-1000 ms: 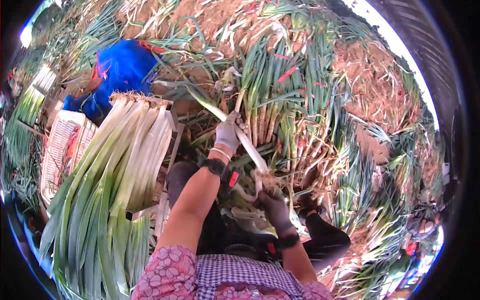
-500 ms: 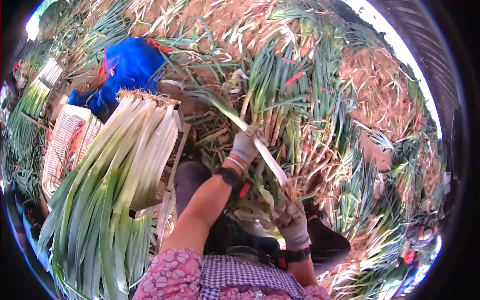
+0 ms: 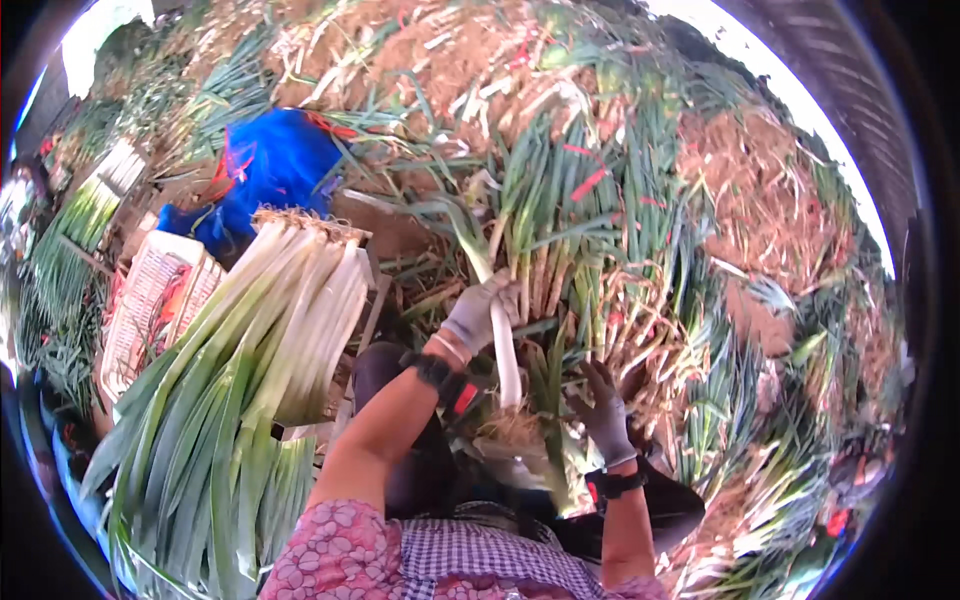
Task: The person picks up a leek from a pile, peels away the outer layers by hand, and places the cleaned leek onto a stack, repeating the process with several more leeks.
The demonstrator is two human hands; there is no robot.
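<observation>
My left hand, in a pale grey glove, is closed around the stalk of a leek. Its white end with brown roots points down toward my lap, and its green leaves stretch away at the top. To the right, my right hand, also gloved and dirty at the fingers, has its fingers spread and holds nothing. A long green leaf strip hangs between the leek and that hand. On my left, a thick stack of cleaned leeks lies on a rack, roots at the far end.
A pink-and-white plastic basket stands left of the stack, with blue netting behind it. Unpeeled leeks lie ahead in bundles, some with red ties. Leaf scraps and soil cover the ground. More stacked leeks are at the far left.
The leek has swung from slanting right to nearly upright in my left hand. My right hand has moved up and away from the roots, its fingers now spread.
</observation>
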